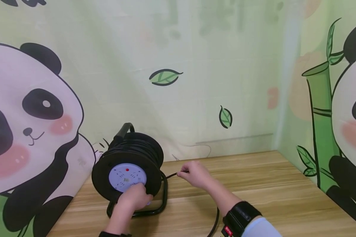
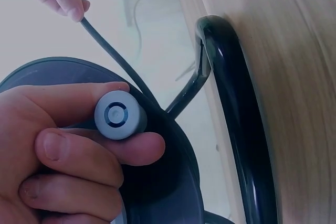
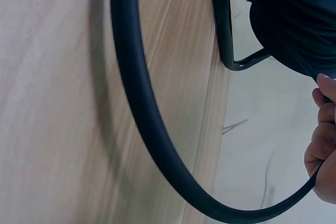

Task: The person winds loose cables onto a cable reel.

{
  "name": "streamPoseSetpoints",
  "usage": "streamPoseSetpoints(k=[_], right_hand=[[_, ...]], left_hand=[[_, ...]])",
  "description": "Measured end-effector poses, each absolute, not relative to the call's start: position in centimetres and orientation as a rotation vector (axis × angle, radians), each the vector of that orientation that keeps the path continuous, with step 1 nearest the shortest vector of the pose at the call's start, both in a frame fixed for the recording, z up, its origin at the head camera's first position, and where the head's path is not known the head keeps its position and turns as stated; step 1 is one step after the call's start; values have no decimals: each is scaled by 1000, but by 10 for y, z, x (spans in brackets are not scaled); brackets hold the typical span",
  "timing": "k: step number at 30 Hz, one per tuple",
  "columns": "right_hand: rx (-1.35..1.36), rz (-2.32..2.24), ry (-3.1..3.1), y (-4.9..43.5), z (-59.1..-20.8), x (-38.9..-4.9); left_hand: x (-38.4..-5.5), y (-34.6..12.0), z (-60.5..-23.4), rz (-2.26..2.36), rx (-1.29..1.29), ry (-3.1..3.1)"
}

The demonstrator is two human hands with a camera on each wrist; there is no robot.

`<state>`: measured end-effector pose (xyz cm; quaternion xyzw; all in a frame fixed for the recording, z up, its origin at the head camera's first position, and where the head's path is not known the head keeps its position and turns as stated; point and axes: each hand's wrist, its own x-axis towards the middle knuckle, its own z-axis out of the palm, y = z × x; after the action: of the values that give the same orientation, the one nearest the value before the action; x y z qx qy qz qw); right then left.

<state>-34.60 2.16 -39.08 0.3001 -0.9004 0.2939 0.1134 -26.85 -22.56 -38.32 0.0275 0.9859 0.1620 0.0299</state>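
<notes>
A black cable reel (image 1: 102, 177) stands upright on its tubular frame (image 1: 165, 194), with a pale socket panel (image 1: 123, 171) on its front and cable wound around the drum. My left hand (image 1: 134, 197) is at the lower part of the reel's face. In the left wrist view its fingers hold a round grey knob (image 2: 116, 116), thumb and fingers around it. To the right of the reel, my right hand (image 1: 195, 174) grips the black cable (image 3: 142, 93). The cable runs from the drum into this hand, and its other part hangs from the hand in a loop.
The reel stands on a wood-grain table (image 1: 255, 191). Behind it and at the right hang cloth walls (image 1: 210, 98) printed with pandas, leaves and bamboo. A carrying handle (image 1: 126, 128) rises from the top of the reel.
</notes>
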Motion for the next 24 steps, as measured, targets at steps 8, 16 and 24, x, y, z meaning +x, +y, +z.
streamPoseSetpoints(k=[8, 16, 24], right_hand=[[898, 846, -2630, 21, -388, -345], [930, 868, -2636, 29, -389, -345], [893, 971, -2616, 57, -386, -347]], left_hand=[[-268, -227, -381, 492, 85, 3055], [-268, -227, -382, 505, 80, 3032], [-269, -226, -384, 530, 98, 3031]])
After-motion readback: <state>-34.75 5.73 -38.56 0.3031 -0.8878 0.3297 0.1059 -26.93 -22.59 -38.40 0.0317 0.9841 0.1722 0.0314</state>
